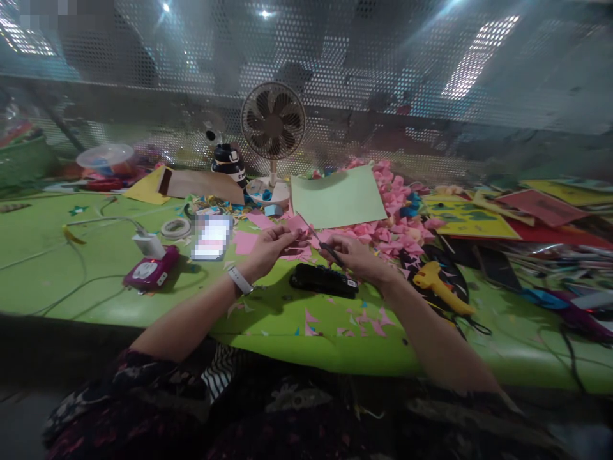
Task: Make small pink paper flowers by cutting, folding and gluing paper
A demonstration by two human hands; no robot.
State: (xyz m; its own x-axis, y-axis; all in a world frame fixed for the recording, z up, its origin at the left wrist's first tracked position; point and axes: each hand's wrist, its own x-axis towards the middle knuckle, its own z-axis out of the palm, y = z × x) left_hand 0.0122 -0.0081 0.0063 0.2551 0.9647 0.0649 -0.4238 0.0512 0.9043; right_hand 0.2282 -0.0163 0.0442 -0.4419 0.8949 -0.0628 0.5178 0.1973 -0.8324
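A small piece of pink paper [295, 223] is pinched between the thumb and fingers of my left hand [268, 248]. My right hand [357, 257] grips a pair of scissors [331, 253] by dark handles, with the blades angled up and left toward that paper. Whether the blades touch it I cannot tell. Just below both hands lies a black elongated case [323, 280] with a small white label. Pink offcuts [311, 316] are scattered in front of it. Behind my hands, a pale green sheet [338, 198] rests against a heap of folded pink paper pieces [400, 217].
A small fan [274, 121] stands at the back beside a black bottle [228, 165]. On the left are a lit phone [211, 237], a tape roll [175, 228] and a purple power socket [152, 268] with cables. At right lies a yellow glue gun [443, 287].
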